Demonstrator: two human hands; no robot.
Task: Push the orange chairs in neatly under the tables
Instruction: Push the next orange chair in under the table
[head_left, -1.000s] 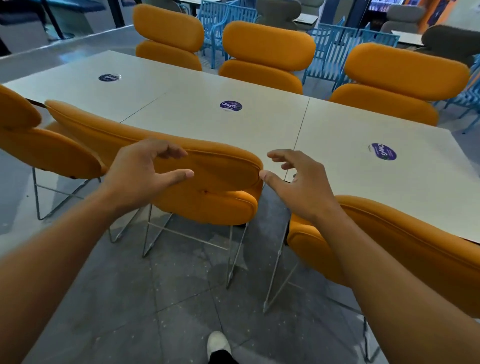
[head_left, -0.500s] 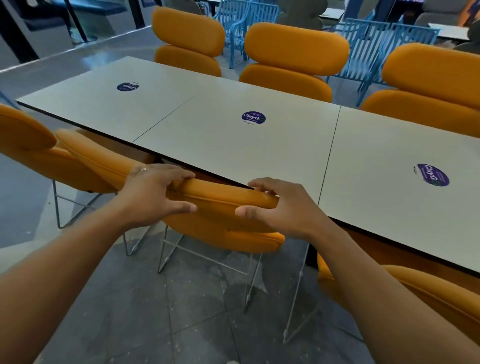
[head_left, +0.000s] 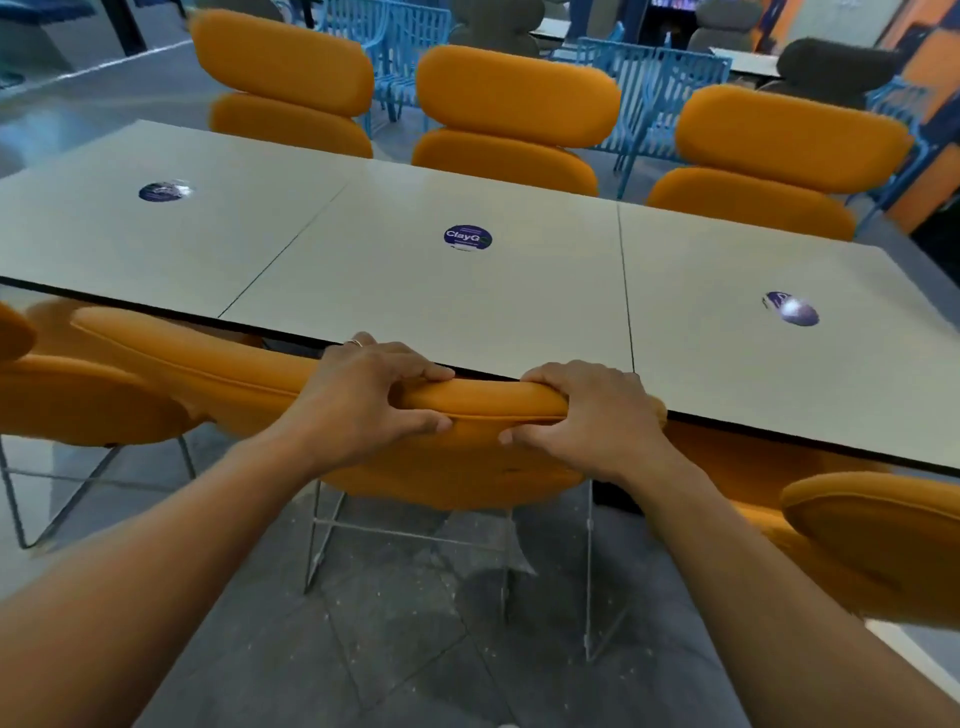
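Orange chair (head_left: 208, 374) has gone forward! Our left hand (head_left: 363, 400) and right hand (head_left: 587, 415), each grip curled tight round its top pad, have run it against the desk (head_left: 415, 291) edge. Nearly tucked, we reckon.

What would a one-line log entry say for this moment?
left hand: grips orange chair backrest top | right hand: grips same backrest | chair: backrest at table edge
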